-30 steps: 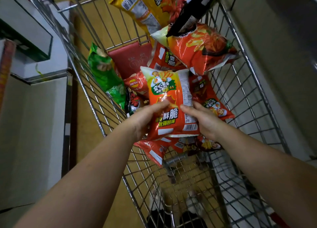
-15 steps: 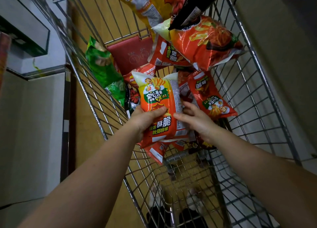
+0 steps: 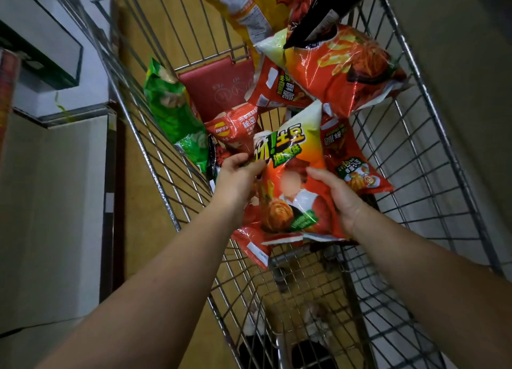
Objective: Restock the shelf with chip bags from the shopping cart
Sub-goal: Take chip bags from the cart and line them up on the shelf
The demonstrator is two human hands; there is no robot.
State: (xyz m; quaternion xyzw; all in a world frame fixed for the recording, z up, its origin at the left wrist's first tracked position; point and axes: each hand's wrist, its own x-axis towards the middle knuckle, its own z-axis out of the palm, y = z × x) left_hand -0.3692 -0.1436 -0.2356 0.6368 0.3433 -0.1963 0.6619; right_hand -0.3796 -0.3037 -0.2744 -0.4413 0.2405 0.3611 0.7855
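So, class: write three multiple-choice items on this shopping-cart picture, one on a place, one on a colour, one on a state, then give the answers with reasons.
1. Where is the green bag?
A. against the cart's left wall
B. on the floor
C. in the right hand

2. What is the main colour of the held bag?
A. blue
B. orange-red
C. black

3. How is the held bag gripped?
A. by one hand
B. by both hands
C. by neither

Answers:
1 A, it leans on the left wires of the cart.
2 B, its front is orange-red.
3 B, the left hand and the right hand clasp its sides.
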